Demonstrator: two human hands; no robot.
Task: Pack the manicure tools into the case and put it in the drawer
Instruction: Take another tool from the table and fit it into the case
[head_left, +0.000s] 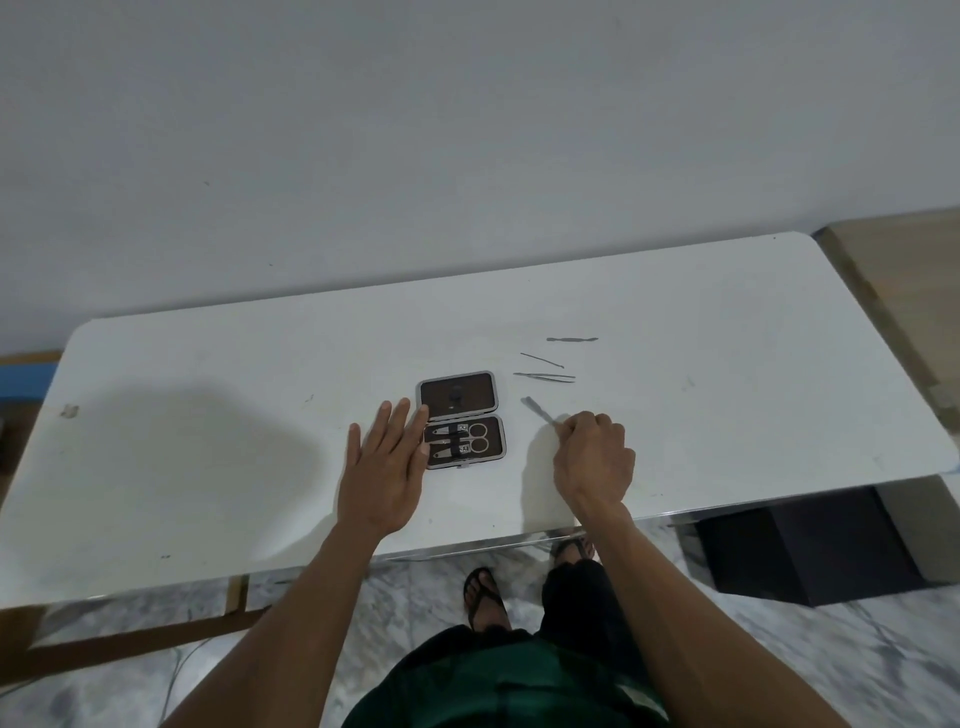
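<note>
A small brown manicure case (460, 415) with a grey rim lies open on the white table (208, 415). Its near half holds clippers and scissors (467, 440) under a strap. My left hand (387, 467) lies flat and spread against the case's left edge, fingertips touching it. Right of the case, my right hand (595, 457) pinches the near end of a thin metal tool (537, 408) that slants away from it. Beyond that lie tweezers (545, 376), a thin metal pick (543, 360) and a flat double-ended metal tool (571, 339), all loose on the table.
The table stands against a plain wall. A dark box-like unit (800, 551) sits on the marble floor under the table's right end. My feet in sandals (483, 597) stand below the front edge.
</note>
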